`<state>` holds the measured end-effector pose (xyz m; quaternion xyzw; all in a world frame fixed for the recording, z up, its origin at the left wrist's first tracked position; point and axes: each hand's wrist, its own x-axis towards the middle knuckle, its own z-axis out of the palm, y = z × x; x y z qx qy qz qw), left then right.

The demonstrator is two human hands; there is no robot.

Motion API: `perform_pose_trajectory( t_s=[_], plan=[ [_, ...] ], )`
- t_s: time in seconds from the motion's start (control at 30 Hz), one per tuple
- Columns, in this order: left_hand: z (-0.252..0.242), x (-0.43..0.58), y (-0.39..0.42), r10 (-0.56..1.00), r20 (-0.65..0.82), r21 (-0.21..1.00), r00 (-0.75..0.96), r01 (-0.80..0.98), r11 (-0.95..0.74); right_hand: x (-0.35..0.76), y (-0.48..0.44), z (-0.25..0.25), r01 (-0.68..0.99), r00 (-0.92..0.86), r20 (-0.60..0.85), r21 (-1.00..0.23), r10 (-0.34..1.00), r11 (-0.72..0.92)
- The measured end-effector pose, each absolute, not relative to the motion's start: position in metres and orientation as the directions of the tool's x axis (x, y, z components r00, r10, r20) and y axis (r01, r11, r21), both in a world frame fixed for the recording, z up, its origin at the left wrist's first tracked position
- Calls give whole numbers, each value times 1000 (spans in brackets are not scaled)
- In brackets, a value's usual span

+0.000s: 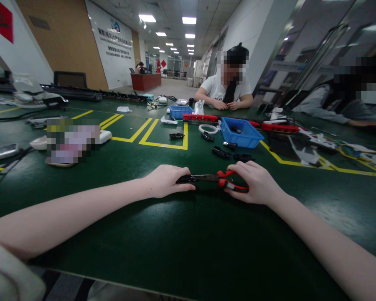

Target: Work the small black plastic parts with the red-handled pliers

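Observation:
My left hand is closed on a small black part, pinched between thumb and fingers. In my right hand are red-handled pliers, whose handles are spread a little. The plier jaws point left and meet the black part; how they grip it is too small to tell. Just beyond the pliers, several black parts lie on the green table. Another black part lies inside a yellow taped outline.
A blue bin with a black part inside stands behind the pliers, near a white ring and a red strip. A phone lies at the left. One person sits across the table, another at the right.

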<state>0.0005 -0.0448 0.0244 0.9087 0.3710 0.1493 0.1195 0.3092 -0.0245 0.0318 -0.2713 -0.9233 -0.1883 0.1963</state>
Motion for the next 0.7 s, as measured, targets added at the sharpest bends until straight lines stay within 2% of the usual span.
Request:
perform_pose_trajectory(
  t_s=[0.43,0.57,0.7],
  plan=[
    [27,0,-44,762,141,442,633,648,-620,305,-28,37,570,-778,527,364,341,737],
    [27,1,-44,741,172,387,649,647,-656,307,-26,36,581,-762,531,306,371,755],
    [27,1,-45,732,167,398,661,634,-663,311,-23,35,619,-711,558,209,427,757]
  ],
)
